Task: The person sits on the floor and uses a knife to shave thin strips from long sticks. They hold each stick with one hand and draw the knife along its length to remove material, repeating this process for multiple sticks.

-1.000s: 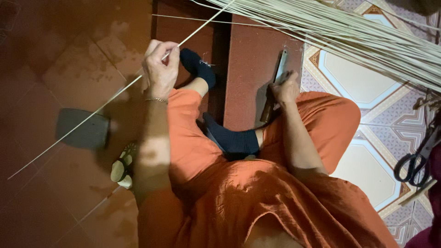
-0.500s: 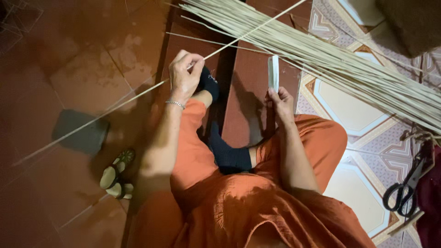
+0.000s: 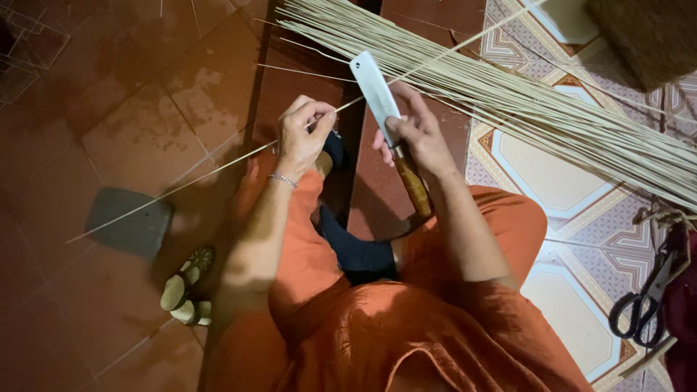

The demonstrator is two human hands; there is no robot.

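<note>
Looking down from my head, I see my left hand (image 3: 303, 138) raised over my knee, its fingers (image 3: 319, 116) pinched shut on a long thin strip (image 3: 218, 168) of pale cane. The strip runs on a slant from the lower left, over the red floor tiles (image 3: 145, 131), through my fingers and on up to the right, where it crosses the blade and passes over the big bundle.

My right hand (image 3: 415, 134) is clenched around a knife (image 3: 377, 91) where the blade meets the wooden handle (image 3: 412, 185). The broad, pale blade points up and to the left, and its edge lies against the strip just beside my left fingertips. The handle points back down toward my lap.

The bundle of cane strips (image 3: 523, 101) lies spread across the floor from the top centre down to the right edge, partly over the patterned tiles (image 3: 552, 181). My legs are in orange cloth (image 3: 348, 327), and my foot in a dark sock (image 3: 356, 254) rests between my arms.

On the left a grey block (image 3: 131, 221) lies on the floor under the strip's far end, and a pair of sandals (image 3: 185, 287) sits just beside my left leg. At the right edge a pair of black-handled scissors (image 3: 642, 301) lies on the patterned tiles, well apart from both hands.
</note>
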